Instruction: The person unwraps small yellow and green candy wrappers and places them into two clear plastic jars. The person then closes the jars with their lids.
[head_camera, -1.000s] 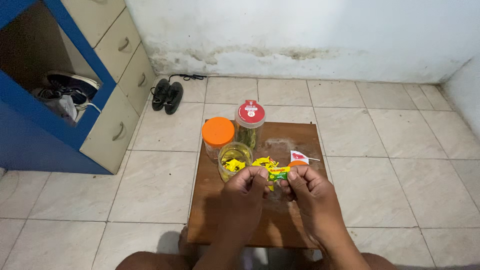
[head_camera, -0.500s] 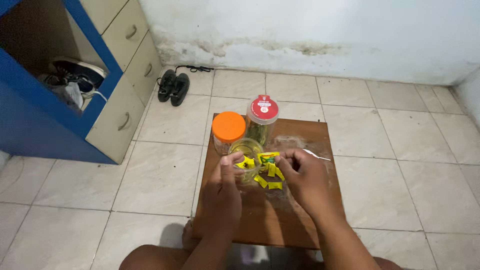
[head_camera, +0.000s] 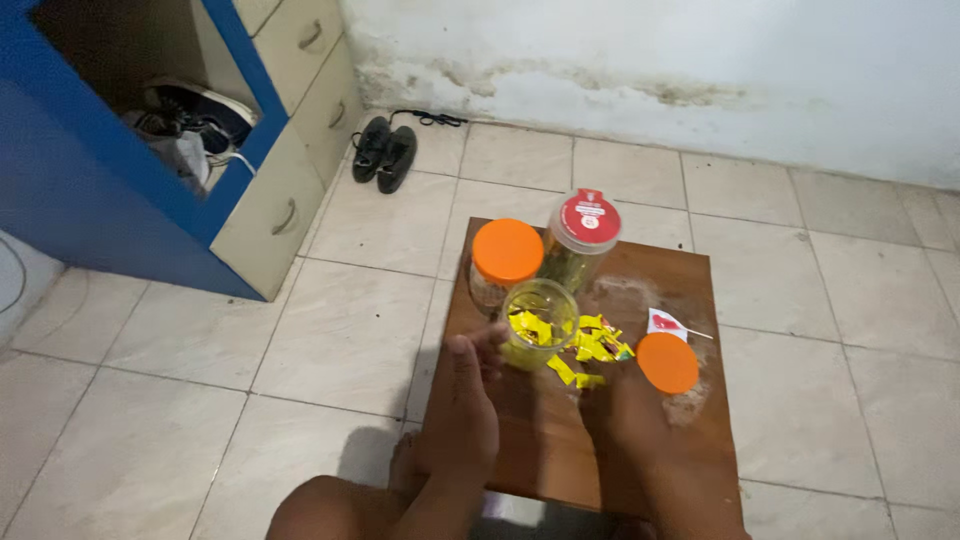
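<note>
Both hands rested low over the near half of the table (head_camera: 520, 440): the left hand (head_camera: 462, 400) lay with its fingertips touching the base of the open jar (head_camera: 538, 322), loosely curled and holding nothing that showed; the right hand (head_camera: 625, 415) was blurred and in shadow, just short of the loose sachets (head_camera: 592, 350), and whether it pinched one could not be told

As a judgement, the work stood partway. Some yellow sachets already lay inside the open jar, while a small heap waited on the wood just beside it, to its right. The jar's orange lid (head_camera: 666, 362) lay flat and off, near the heap

The open jar was clear plastic, round and straight-walled, its contents crinkled and glossy. Behind it stood a squat clear jar with an orange cap (head_camera: 507, 251) and, touching or nearly so, a taller clear jar with a red lid (head_camera: 589, 216) holding something greenish. The table was dark brown wood, square, scuffed pale in patches. A small red-and-white wrapper on a stick (head_camera: 668, 324) lay near its right edge
</note>
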